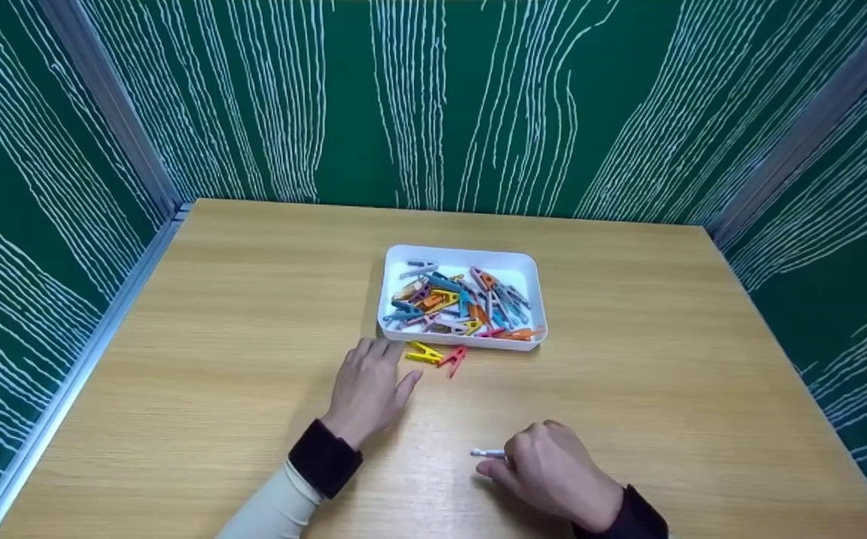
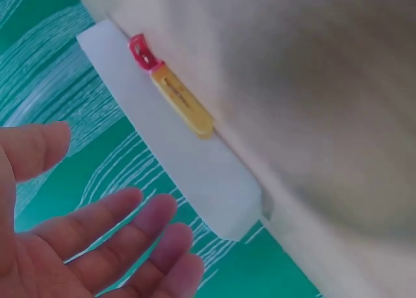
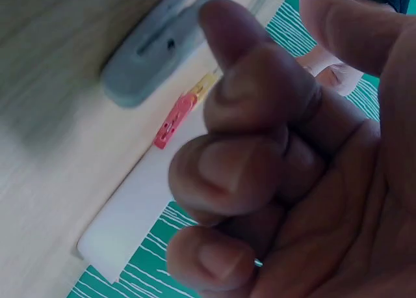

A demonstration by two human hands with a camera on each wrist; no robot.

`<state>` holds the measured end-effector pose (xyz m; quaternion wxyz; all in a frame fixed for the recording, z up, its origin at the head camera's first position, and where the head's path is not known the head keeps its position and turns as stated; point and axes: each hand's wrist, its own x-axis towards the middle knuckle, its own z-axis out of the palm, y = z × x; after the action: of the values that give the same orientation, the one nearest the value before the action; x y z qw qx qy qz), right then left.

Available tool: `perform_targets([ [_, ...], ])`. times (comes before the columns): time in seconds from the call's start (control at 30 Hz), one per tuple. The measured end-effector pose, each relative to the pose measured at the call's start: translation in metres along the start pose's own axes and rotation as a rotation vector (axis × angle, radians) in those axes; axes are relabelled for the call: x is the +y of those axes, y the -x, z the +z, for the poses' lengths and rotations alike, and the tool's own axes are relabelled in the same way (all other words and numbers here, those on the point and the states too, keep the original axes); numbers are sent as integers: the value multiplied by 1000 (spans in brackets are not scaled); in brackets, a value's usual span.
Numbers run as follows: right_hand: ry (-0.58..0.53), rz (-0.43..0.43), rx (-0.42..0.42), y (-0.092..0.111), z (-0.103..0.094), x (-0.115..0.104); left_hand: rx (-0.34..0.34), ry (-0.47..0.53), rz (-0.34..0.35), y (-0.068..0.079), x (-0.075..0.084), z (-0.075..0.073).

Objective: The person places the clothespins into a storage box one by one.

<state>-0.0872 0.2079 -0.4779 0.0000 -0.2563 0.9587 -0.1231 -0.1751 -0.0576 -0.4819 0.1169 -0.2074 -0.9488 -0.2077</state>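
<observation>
My left hand (image 1: 366, 389) reaches out over the table with its fingers spread, by the front left corner of the white tray (image 1: 463, 343). To its right, a yellow clothespin (image 1: 424, 353) and a red clothespin (image 1: 453, 360) lie just before the tray. Nearer me, my right hand (image 1: 553, 471) is low over the table, beside a grey clothespin (image 3: 146, 64) whose one end sticks out past the fingers. In the right wrist view those fingers are loosely bent and the thumb (image 3: 351, 34) stands apart from them. The index fingertip overlaps the grey clothespin; contact is unclear.
Inside the tray lies a jumble of clothespins (image 1: 441, 299) in orange, blue, yellow, pink and grey. The wooden table (image 1: 665, 359) reaches back to green walls (image 1: 628, 112) with white wavy lines, framed by metal posts (image 1: 104, 97).
</observation>
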Motion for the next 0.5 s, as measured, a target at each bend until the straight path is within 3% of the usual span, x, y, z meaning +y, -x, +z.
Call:
perform_targets([
  [0.1, 10, 16, -34, 0, 1, 2, -14, 7, -9, 2, 0, 1],
  [0.5, 147, 128, -13, -10, 6, 5, -25, 18, -27, 6, 0, -1],
])
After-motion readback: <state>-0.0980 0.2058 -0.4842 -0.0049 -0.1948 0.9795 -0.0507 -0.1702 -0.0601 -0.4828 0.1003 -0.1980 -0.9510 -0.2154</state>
